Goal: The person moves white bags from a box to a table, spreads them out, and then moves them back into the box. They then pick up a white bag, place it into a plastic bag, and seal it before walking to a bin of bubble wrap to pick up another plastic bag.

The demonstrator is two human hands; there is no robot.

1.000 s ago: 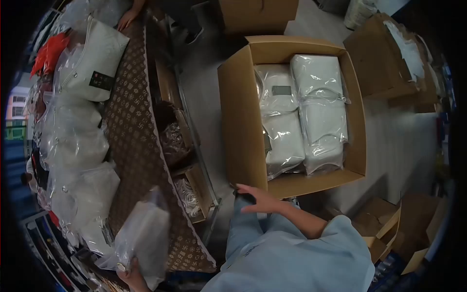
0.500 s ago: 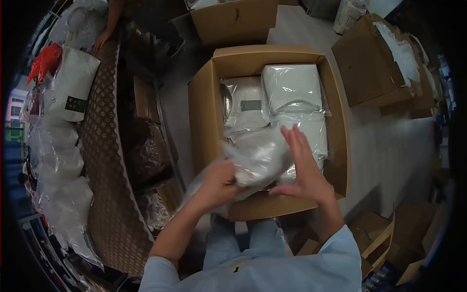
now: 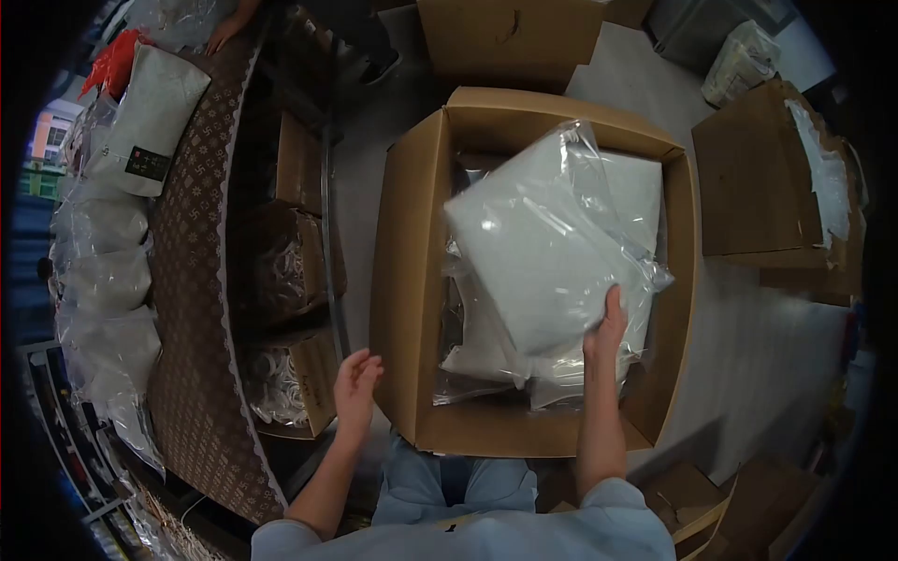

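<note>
A large white fabric item in a clear plastic bag lies tilted over the other bags in the open cardboard box. My right hand grips its lower right edge, thumb on top and the fingers hidden beneath. Left of the box, my left hand is in the air with loosely bent fingers and nothing in them. Under the tilted bag, another bagged white item shows at the right, and a further bag at the lower left.
A table with a brown patterned cloth runs along the left, with a row of bagged white items on it. Boxes of clear plastic bags stand below. Another box is at the right. A co-worker's hand rests at the table's far end.
The bagged item has gone from a blurred bundle near the box's front to lying flat across its middle. My left hand has let go and moved left, out of the box.
</note>
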